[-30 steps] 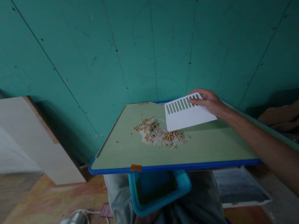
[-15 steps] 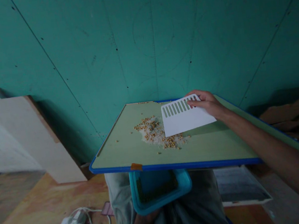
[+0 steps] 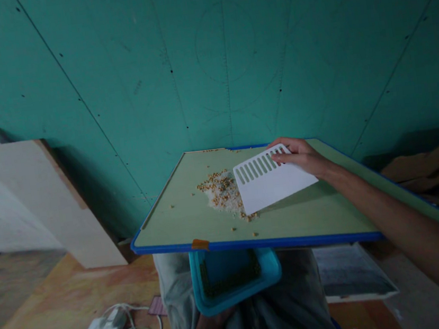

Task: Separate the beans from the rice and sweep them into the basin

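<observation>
My right hand grips the top of a white slotted plastic scraper, its lower edge resting on a green board with a blue rim. Just left of the scraper lies a small pile of yellow beans mixed with white grains; a few loose beans lie near the front edge. Below the board's front edge, over my lap, is a blue tray. My left hand is under that tray, mostly hidden; its fingers do not show.
A teal wall fills the background. A white block stands at the left. On the wooden floor lie white cables and a plug strip. A flat printed sheet lies at the lower right.
My right hand has pushed the scraper leftward and toward me, tilting it; the pile's right part has been swept under or ahead of it and a few beans scattered toward the front edge.
</observation>
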